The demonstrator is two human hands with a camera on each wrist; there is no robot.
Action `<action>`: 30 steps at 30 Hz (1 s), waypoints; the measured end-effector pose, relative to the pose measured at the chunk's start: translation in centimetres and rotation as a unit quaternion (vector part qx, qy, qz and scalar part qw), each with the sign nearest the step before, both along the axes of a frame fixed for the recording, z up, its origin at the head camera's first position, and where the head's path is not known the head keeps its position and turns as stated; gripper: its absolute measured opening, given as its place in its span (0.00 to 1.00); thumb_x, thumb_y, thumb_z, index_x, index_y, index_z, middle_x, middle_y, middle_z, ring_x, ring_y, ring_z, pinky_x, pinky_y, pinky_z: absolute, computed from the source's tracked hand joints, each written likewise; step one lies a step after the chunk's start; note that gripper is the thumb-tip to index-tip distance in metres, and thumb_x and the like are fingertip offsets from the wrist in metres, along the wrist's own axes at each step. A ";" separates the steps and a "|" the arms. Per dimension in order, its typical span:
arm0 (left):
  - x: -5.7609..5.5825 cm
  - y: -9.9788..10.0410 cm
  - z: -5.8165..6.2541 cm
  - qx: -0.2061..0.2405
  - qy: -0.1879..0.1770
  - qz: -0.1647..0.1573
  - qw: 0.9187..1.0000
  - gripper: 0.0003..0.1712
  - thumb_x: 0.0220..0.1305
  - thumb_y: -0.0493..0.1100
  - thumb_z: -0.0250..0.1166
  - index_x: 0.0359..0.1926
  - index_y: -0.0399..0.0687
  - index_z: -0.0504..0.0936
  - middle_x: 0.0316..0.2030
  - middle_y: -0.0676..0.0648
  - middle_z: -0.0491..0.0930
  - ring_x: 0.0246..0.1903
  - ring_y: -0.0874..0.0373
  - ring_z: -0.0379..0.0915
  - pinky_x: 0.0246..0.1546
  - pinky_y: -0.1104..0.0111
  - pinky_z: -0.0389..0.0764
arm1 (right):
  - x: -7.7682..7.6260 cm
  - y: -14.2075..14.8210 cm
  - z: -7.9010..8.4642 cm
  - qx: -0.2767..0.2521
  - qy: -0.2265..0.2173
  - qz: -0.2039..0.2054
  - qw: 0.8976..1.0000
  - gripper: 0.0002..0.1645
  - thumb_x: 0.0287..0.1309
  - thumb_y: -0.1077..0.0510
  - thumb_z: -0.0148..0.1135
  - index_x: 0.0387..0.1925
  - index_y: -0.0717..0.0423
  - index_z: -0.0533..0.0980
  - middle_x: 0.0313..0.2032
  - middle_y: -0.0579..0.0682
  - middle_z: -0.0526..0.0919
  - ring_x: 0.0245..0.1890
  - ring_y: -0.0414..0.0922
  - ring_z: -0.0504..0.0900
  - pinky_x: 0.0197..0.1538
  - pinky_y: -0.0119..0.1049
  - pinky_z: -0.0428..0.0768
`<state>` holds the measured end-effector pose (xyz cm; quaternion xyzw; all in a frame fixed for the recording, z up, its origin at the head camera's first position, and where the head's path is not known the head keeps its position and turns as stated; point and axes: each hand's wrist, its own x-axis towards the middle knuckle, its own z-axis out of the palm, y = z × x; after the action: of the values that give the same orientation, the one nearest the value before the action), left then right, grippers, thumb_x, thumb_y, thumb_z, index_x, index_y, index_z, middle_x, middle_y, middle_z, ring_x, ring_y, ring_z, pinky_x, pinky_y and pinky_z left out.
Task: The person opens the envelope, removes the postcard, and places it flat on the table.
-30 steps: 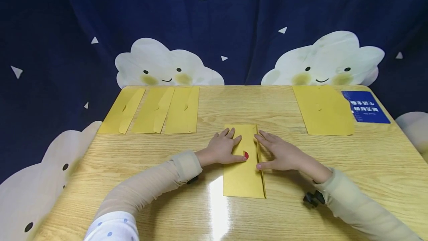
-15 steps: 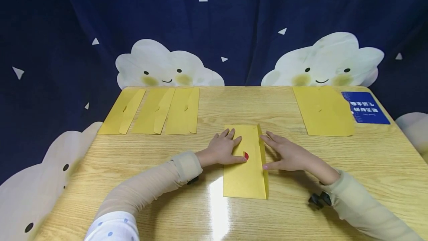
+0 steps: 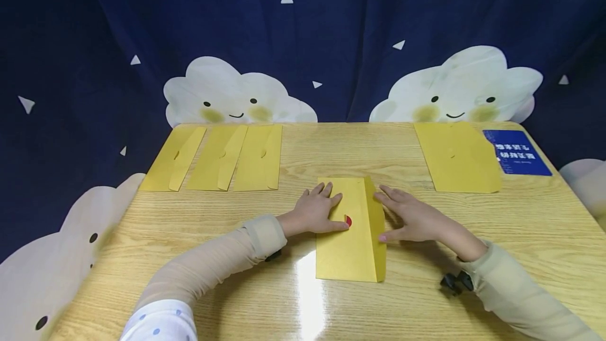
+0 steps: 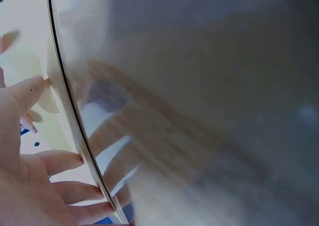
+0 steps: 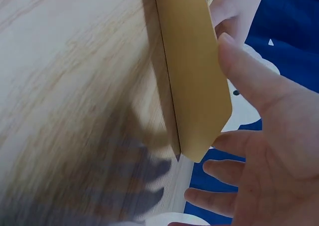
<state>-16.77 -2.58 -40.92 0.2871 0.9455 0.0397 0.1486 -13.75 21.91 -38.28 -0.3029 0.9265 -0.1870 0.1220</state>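
Observation:
A yellow envelope point(image 3: 342, 257) lies lengthwise on the wooden table, its long flap point(image 3: 375, 225) lifted along the right side. On the left part of the envelope rests my left hand point(image 3: 313, 213), fingers spread and thumb reaching a red mark point(image 3: 349, 220). My right hand point(image 3: 413, 219) is at the flap, with its straight fingers and thumb along the outer edge. In the right wrist view the flap point(image 5: 194, 76) stands tilted up, the thumb point(image 5: 232, 56) against its edge. The left wrist view shows the left hand point(image 4: 30, 171) at the envelope's edge.
Several things lie at the back: yellow envelopes with folded flaps, such as one point(image 3: 258, 157), at the left; at the right, a yellow envelope point(image 3: 456, 164) with its flap spread overlaps a blue card point(image 3: 523, 154). A dark blue curtain point(image 3: 341, 41) hangs behind the table point(image 3: 189, 236).
My right hand has moved to the right, and the envelope's flap has swung from nearly upright outward to the right. The left hand has stayed in place.

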 end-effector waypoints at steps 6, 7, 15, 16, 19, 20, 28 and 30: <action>0.0 0.0 0.0 -0.001 0.002 -0.001 1.000 0.46 0.54 0.73 0.50 0.68 0.54 0.58 0.68 0.40 0.50 0.66 0.45 0.44 0.59 0.48 0.56 | 0.1 0.3 0.1 0.012 0.010 0.013 1.000 0.56 0.42 0.36 0.66 0.65 0.66 0.57 0.66 0.65 0.53 0.62 0.66 0.52 0.56 0.61 0.59; 0.0 0.0 0.0 -0.001 0.002 -0.002 1.000 0.46 0.54 0.73 0.50 0.68 0.54 0.58 0.68 0.40 0.50 0.66 0.45 0.44 0.59 0.48 0.56 | 0.1 0.4 0.2 0.012 0.010 0.015 1.000 0.57 0.42 0.36 0.66 0.65 0.66 0.57 0.66 0.64 0.53 0.62 0.67 0.52 0.56 0.61 0.59; -0.1 0.0 -0.1 0.001 0.003 -0.003 1.000 0.46 0.54 0.73 0.50 0.68 0.54 0.58 0.67 0.40 0.50 0.66 0.44 0.44 0.58 0.47 0.57 | -0.3 0.5 -0.7 0.042 0.015 0.032 0.999 0.57 0.38 0.40 0.71 0.64 0.64 0.59 0.65 0.62 0.57 0.63 0.66 0.53 0.52 0.65 0.60; -0.1 0.0 -0.2 0.001 0.004 -0.004 1.000 0.47 0.54 0.73 0.50 0.68 0.54 0.58 0.67 0.39 0.50 0.66 0.44 0.44 0.58 0.47 0.57 | -0.3 0.5 -0.9 0.050 0.010 0.031 0.998 0.57 0.37 0.39 0.71 0.65 0.63 0.59 0.65 0.61 0.57 0.63 0.65 0.53 0.51 0.66 0.60; -0.1 0.0 -0.2 0.008 0.006 -0.006 1.000 0.47 0.54 0.73 0.50 0.68 0.53 0.58 0.67 0.39 0.50 0.66 0.44 0.44 0.58 0.47 0.57 | -0.4 0.4 -1.2 0.071 -0.002 0.027 0.997 0.57 0.36 0.38 0.71 0.65 0.61 0.60 0.65 0.60 0.58 0.63 0.66 0.53 0.49 0.69 0.59; -0.1 0.0 -0.2 0.009 0.006 -0.006 1.000 0.47 0.54 0.73 0.50 0.68 0.53 0.58 0.67 0.39 0.50 0.66 0.44 0.44 0.58 0.47 0.57 | -0.5 0.4 -1.2 0.073 -0.005 0.027 0.997 0.57 0.36 0.38 0.71 0.65 0.61 0.60 0.65 0.60 0.58 0.63 0.66 0.53 0.49 0.69 0.59; 0.0 0.8 0.2 -0.002 0.009 0.016 1.000 0.51 0.51 0.75 0.49 0.68 0.47 0.58 0.66 0.39 0.54 0.65 0.43 0.48 0.55 0.44 0.59 | -0.5 0.3 -1.2 0.082 -0.005 0.024 0.996 0.58 0.34 0.38 0.71 0.65 0.61 0.60 0.65 0.60 0.58 0.62 0.66 0.53 0.49 0.69 0.59; 0.0 1.3 0.4 -0.011 0.015 0.023 1.000 0.53 0.50 0.77 0.48 0.67 0.45 0.58 0.65 0.38 0.57 0.64 0.42 0.50 0.53 0.43 0.62 | -0.5 0.3 -1.2 0.085 -0.003 0.023 0.996 0.58 0.34 0.37 0.71 0.65 0.61 0.60 0.65 0.59 0.58 0.62 0.66 0.53 0.49 0.69 0.59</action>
<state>-16.74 -1.31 -40.52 0.2646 0.9542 0.0286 0.1365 -14.21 22.18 -39.48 -0.3122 0.9313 -0.1060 0.1547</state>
